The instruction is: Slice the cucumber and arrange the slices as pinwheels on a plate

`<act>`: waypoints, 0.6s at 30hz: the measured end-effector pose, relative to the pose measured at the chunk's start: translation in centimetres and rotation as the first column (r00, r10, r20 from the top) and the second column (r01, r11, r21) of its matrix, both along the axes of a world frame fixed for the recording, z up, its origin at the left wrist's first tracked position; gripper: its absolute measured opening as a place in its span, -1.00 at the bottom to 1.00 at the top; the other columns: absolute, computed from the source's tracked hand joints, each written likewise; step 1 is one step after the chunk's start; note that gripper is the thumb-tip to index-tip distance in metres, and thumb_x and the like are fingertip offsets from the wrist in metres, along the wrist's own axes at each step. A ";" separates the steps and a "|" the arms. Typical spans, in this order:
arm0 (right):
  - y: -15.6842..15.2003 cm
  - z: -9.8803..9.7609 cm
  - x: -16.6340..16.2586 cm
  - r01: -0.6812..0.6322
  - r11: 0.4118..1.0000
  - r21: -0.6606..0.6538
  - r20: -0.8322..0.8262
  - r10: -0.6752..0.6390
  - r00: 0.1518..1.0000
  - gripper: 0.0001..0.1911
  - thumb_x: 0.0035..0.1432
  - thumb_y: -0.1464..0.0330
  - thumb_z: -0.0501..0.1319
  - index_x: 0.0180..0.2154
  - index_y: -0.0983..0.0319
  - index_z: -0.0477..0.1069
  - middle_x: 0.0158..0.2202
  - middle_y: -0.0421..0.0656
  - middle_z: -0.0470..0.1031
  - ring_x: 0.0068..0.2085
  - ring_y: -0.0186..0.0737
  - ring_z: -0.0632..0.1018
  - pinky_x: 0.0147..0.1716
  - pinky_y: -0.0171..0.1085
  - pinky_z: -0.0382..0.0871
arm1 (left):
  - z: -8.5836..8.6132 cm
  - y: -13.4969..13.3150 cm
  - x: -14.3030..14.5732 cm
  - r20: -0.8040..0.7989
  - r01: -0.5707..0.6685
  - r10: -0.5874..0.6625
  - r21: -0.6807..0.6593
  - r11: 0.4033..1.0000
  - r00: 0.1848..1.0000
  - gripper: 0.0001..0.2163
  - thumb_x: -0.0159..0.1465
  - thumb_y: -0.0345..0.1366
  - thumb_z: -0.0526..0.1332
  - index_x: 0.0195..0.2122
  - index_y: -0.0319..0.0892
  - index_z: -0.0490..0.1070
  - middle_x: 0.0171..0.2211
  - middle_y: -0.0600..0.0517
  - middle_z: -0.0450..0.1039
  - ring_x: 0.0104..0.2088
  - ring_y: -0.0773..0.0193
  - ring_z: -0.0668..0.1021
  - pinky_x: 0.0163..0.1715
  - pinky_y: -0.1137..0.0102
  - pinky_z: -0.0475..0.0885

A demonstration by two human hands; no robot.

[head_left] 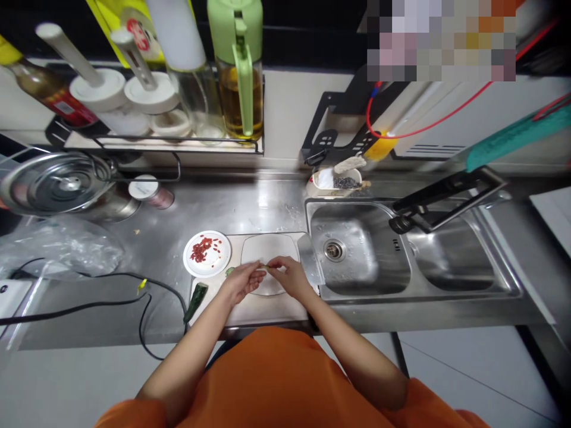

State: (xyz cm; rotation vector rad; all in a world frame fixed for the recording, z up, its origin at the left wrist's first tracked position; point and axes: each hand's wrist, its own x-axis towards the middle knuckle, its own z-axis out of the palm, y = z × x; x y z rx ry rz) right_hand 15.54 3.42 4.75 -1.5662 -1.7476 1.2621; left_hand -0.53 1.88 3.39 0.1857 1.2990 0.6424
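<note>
My left hand (245, 282) and my right hand (291, 277) meet over a clear-looking plate with a dark rim line (269, 242). Between their pinched fingertips is a small, thin greenish piece (264, 267), perhaps cucumber, too small to be sure. The plate rests on a pale cutting board (267, 312). To the right of my right hand lies a wide knife blade (311, 259), its handle partly hidden. A cut length of cucumber (195, 302) sits at the board's left edge. Near my left hand, another bit of green (229, 271) shows.
A white plate (189, 261) with red dried berries touches the board's upper left. On the right is a double steel sink (357, 285) with a dark faucet (423, 196). Black cables (165, 286) and a plastic bag (66, 246) lie left. Bottles and jars fill a rack (214, 142) behind.
</note>
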 end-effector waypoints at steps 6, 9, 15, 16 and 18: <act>0.3 -1.8 0.9 0.098 0.992 -0.074 -0.085 -0.104 0.991 -0.84 0.01 0.27 0.19 -0.44 0.21 0.48 -0.47 -0.22 0.49 -0.37 -0.30 0.45 -0.34 -0.33 0.28 | -0.8 1.9 0.5 0.055 -0.082 0.080 0.036 0.996 0.995 -0.71 -0.06 -0.42 0.39 -0.27 -0.29 0.47 -0.55 0.05 0.45 -0.58 0.49 0.46 -0.57 0.61 0.32; 0.7 -2.8 0.9 0.154 0.978 -0.141 -0.071 -0.166 0.984 -0.82 -0.01 0.25 0.19 -0.48 0.21 0.48 -0.50 -0.22 0.49 -0.41 -0.30 0.45 -0.36 -0.33 0.29 | -1.3 2.9 0.8 -0.040 -0.042 0.045 0.089 0.995 0.998 -0.70 -0.09 -0.41 0.39 -0.28 -0.28 0.48 -0.57 0.07 0.45 -0.57 0.49 0.46 -0.58 0.60 0.30; 2.0 -5.1 0.2 0.275 0.920 -0.280 0.017 -0.282 0.959 -0.85 -0.03 0.31 0.18 -0.45 0.23 0.48 -0.53 -0.22 0.51 -0.48 -0.33 0.48 -0.46 -0.38 0.31 | -2.5 4.9 1.1 -0.346 0.213 -0.118 0.253 0.944 0.931 -0.82 0.02 -0.37 0.29 -0.32 -0.24 0.48 -0.55 0.08 0.47 -0.55 0.41 0.50 -0.52 0.53 0.31; 2.3 -5.3 0.0 0.296 0.904 -0.309 0.025 -0.303 0.953 -0.85 -0.03 0.32 0.18 -0.44 0.24 0.48 -0.54 -0.22 0.51 -0.51 -0.35 0.47 -0.50 -0.40 0.30 | -2.6 5.2 1.1 -0.426 0.280 -0.146 0.272 0.920 0.893 -0.84 0.03 -0.36 0.27 -0.32 -0.22 0.48 -0.54 0.08 0.48 -0.54 0.40 0.51 -0.49 0.51 0.33; 2.9 -5.6 -0.4 0.327 0.875 -0.357 0.039 -0.336 0.941 -0.86 -0.02 0.34 0.18 -0.44 0.26 0.47 -0.55 -0.22 0.51 -0.57 -0.38 0.45 -0.57 -0.43 0.28 | -2.7 5.7 1.1 -0.601 0.418 -0.174 0.294 0.859 0.780 -0.87 0.05 -0.34 0.26 -0.35 -0.19 0.49 -0.50 0.07 0.50 -0.50 0.37 0.52 -0.40 0.48 0.36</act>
